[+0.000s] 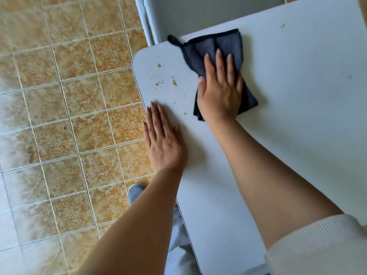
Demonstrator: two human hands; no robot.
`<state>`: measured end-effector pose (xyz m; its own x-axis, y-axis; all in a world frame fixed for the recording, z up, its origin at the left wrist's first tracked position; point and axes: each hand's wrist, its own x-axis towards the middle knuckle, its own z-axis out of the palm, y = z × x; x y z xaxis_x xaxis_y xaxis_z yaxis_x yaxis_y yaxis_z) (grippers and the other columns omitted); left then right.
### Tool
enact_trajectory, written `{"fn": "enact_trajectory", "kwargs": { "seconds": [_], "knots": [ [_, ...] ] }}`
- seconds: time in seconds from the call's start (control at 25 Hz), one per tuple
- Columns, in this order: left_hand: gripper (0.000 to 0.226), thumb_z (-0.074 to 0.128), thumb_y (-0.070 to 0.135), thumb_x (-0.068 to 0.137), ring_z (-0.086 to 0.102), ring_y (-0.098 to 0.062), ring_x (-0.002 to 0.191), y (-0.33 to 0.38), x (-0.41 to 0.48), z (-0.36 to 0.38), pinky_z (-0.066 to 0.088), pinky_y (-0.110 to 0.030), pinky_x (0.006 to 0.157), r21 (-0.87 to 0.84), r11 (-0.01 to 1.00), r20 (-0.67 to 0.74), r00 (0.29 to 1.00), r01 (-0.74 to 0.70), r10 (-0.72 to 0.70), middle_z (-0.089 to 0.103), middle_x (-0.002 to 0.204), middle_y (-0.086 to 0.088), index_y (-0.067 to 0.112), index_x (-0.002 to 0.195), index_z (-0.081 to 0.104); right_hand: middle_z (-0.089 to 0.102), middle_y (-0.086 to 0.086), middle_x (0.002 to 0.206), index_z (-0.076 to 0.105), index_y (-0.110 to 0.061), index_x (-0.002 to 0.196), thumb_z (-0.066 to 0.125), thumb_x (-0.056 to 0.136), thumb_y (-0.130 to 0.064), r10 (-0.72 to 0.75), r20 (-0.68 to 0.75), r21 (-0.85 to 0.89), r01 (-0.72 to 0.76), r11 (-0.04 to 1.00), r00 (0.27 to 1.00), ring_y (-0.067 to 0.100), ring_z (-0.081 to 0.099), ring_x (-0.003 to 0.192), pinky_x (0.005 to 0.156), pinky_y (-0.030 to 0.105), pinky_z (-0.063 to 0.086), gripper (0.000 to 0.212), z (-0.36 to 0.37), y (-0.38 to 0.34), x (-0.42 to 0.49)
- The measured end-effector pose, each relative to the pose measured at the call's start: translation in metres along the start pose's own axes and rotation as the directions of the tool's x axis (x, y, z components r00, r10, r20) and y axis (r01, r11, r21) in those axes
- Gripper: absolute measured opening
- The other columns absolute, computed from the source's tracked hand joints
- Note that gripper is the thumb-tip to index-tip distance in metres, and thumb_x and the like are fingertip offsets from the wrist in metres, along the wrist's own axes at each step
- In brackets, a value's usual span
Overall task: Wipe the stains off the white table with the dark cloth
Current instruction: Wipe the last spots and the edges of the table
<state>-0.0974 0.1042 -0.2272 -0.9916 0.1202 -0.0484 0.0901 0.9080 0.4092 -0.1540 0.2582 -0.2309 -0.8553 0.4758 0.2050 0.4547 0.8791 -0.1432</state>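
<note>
A dark blue-grey cloth (224, 46) with a hanging loop lies folded on the white table (297, 116). My right hand (220, 90) presses flat on top of the cloth, fingers spread. Several brown stains (174, 82) dot the table near its rounded left corner, just left of the cloth. One more brown stain (282, 26) sits farther back on the table. My left hand (163, 139) rests flat and empty on the table's left edge, below the stains.
The table's left edge runs diagonally beside a tan tiled floor (59, 116). My grey shoe (136, 192) and light trouser leg show beneath the edge. A pale grey frame or wall panel (151, 20) stands behind the table's far corner.
</note>
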Motion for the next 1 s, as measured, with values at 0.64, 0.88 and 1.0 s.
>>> {"fn": "enact_trajectory", "kwargs": {
  "seconds": [0.64, 0.88, 1.0],
  "knots": [
    [0.058, 0.022, 0.03, 0.103, -0.005, -0.014, 0.15, -0.013, -0.002, -0.007, 0.002, -0.04, 0.122, 0.005, 0.999, 0.086, 0.995, -0.045, 0.045, 0.002, 0.163, -0.001, 0.012, 0.155, 0.006, 0.036, 0.0, 0.161, 0.041, -0.028, 0.151, 0.039, 0.1, -0.038, 0.078, 0.094, -0.014, -0.077, 0.997, 0.992, 0.027, 0.029, 0.15, 0.115, 0.049, 0.031, 0.052, 0.0, -0.001, 0.017],
    [0.058, 0.02, 0.032, 0.103, -0.004, -0.014, 0.15, -0.013, -0.001, -0.008, 0.005, -0.041, 0.122, 0.018, 0.999, 0.098, 0.995, -0.031, 0.029, 0.004, 0.163, -0.001, 0.012, 0.155, 0.007, 0.046, -0.001, 0.154, 0.051, -0.028, 0.145, 0.043, 0.098, -0.036, -0.272, 0.055, 0.066, 0.269, 0.961, 0.961, 0.026, 0.041, 0.144, 0.109, 0.049, 0.039, 0.049, 0.012, -0.047, 0.014],
    [0.058, 0.02, 0.033, 0.103, -0.003, -0.015, 0.15, -0.012, -0.001, -0.01, 0.003, -0.041, 0.122, 0.039, 0.998, 0.1, 0.994, -0.044, 0.04, 0.004, 0.163, -0.003, 0.01, 0.155, 0.005, 0.042, -0.001, 0.157, 0.047, -0.028, 0.148, 0.04, 0.099, -0.037, -0.37, 0.101, 0.08, 0.363, 0.928, 0.923, 0.025, 0.037, 0.147, 0.11, 0.05, 0.038, 0.05, 0.001, -0.037, -0.001]
  ]
}}
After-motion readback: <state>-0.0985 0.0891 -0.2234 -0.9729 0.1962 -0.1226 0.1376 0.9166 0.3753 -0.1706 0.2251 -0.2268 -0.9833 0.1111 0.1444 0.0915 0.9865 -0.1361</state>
